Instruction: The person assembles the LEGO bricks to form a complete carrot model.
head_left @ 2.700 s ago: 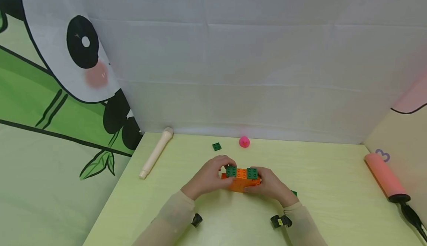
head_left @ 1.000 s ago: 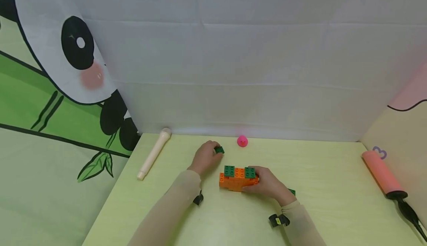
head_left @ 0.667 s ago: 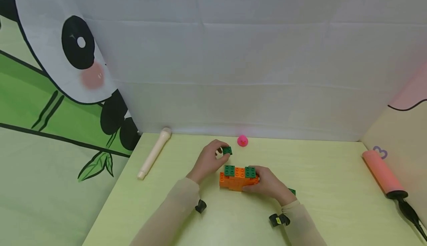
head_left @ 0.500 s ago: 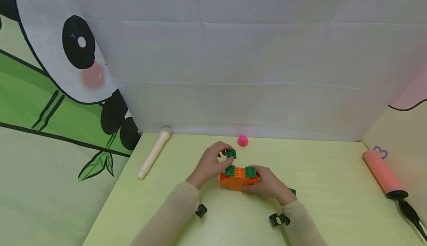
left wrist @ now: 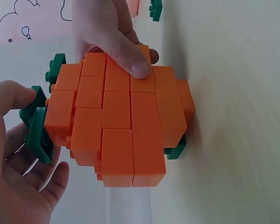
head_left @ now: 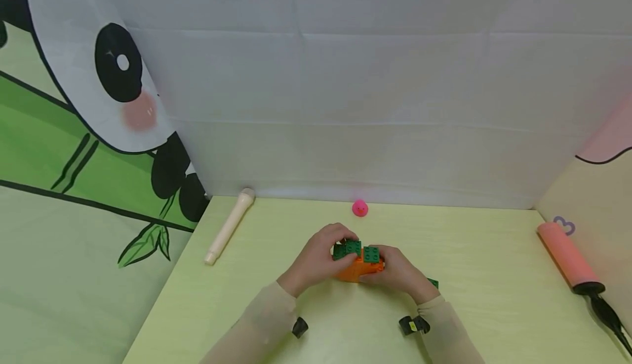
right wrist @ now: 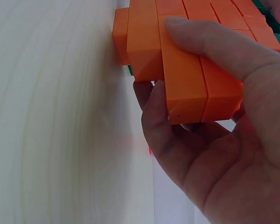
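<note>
Between the hands stands a block built of orange toy bricks (head_left: 356, 270), with a green brick (head_left: 371, 254) on its top right and another green brick (head_left: 338, 252) on its top left. My left hand (head_left: 320, 257) pinches a third green brick (head_left: 353, 246) at the middle of the top, between those two. Whether it is pressed fully down cannot be told. My right hand (head_left: 399, 270) grips the block's right end, thumb (right wrist: 196, 35) on the near face and fingers behind. More green (left wrist: 177, 148) shows under the block in the left wrist view.
A pink toy duck (head_left: 360, 208) sits at the table's back edge. To the left lies a cream stick (head_left: 230, 227). A green brick (head_left: 433, 283) is partly hidden behind the right forearm. A salmon-coloured pump (head_left: 571, 257) lies at the right edge.
My left hand let go of the block, picked up the loose green brick from the back of the table and brought it onto the block's top. The right hand has kept its grip.
</note>
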`<action>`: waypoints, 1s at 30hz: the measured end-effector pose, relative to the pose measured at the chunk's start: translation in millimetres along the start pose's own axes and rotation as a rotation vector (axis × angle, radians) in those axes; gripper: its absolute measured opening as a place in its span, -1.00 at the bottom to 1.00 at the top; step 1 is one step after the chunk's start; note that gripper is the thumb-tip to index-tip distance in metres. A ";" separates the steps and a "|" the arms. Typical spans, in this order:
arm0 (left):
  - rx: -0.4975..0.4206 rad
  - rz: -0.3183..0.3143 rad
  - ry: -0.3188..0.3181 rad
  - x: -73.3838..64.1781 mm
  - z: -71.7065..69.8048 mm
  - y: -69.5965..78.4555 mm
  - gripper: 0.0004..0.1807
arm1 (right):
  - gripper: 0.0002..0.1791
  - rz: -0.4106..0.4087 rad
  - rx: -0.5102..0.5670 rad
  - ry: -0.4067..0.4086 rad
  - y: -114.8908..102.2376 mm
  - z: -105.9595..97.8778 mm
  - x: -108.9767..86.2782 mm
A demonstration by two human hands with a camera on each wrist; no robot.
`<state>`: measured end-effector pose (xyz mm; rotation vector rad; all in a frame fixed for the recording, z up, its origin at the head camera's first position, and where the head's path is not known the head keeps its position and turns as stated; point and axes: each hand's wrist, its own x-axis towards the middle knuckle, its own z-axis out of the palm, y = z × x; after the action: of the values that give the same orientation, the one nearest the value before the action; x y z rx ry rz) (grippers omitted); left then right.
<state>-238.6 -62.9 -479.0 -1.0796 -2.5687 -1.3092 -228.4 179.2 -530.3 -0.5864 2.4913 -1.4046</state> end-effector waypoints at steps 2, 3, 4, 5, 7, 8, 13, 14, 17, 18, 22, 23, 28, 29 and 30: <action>0.004 0.008 0.000 -0.6 0.6 1.9 -0.76 | -0.53 -0.008 0.003 -0.004 0.3 -0.3 -0.4; 0.007 0.010 -0.001 -0.8 1.0 2.3 -0.76 | -0.54 -0.011 0.003 -0.007 0.3 -0.4 -0.6; 0.012 0.012 -0.004 -0.9 1.4 2.4 -0.76 | -0.56 -0.014 0.002 -0.009 0.3 -0.6 -0.7; 0.017 0.014 -0.007 -1.0 1.9 2.3 -0.76 | -0.57 -0.017 0.001 -0.011 0.4 -0.7 -0.9; 0.021 0.014 -0.011 -1.6 3.3 1.7 -0.75 | -0.60 -0.022 -0.008 -0.013 0.2 -1.0 -1.1; 0.021 0.015 -0.011 -2.1 3.8 1.4 -0.75 | -0.62 -0.024 -0.013 -0.013 0.1 -1.2 -1.2; 0.013 0.024 -0.006 -3.8 5.9 0.0 -0.72 | -0.63 -0.023 -0.016 -0.011 -0.6 -1.4 -1.3; 0.016 0.025 -0.008 -3.8 6.1 -0.4 -0.72 | -0.62 -0.022 -0.015 -0.011 -0.5 -1.3 -1.3; 0.029 0.032 -0.012 -3.8 6.8 -1.6 -0.70 | -0.61 -0.018 -0.014 -0.012 -0.2 -0.9 -1.1; 0.030 0.034 -0.012 -4.0 6.9 -1.7 -0.70 | -0.60 -0.015 -0.015 -0.012 -0.1 -0.8 -1.1; 0.034 0.035 -0.008 -5.1 8.2 -3.7 -0.69 | -0.56 -0.007 -0.013 -0.012 -0.4 -0.4 -0.3; 0.033 0.031 -0.008 -5.4 8.5 -4.2 -0.69 | -0.55 -0.006 -0.011 -0.011 -0.6 -0.4 -0.2; 0.018 0.009 -0.012 -6.0 9.9 -6.0 -0.70 | -0.53 0.004 -0.010 -0.007 -0.9 -0.6 0.2; 0.012 0.006 -0.013 -6.1 10.0 -6.0 -0.70 | -0.52 0.006 -0.011 -0.006 -0.9 -0.6 0.3; 0.008 0.002 -0.014 -6.1 10.2 -6.2 -0.71 | -0.52 0.007 -0.012 -0.006 -1.0 -0.6 0.3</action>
<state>-235.2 -61.2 -491.9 -1.0943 -2.5800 -1.2942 -228.7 179.1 -529.2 -0.5820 2.4969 -1.3840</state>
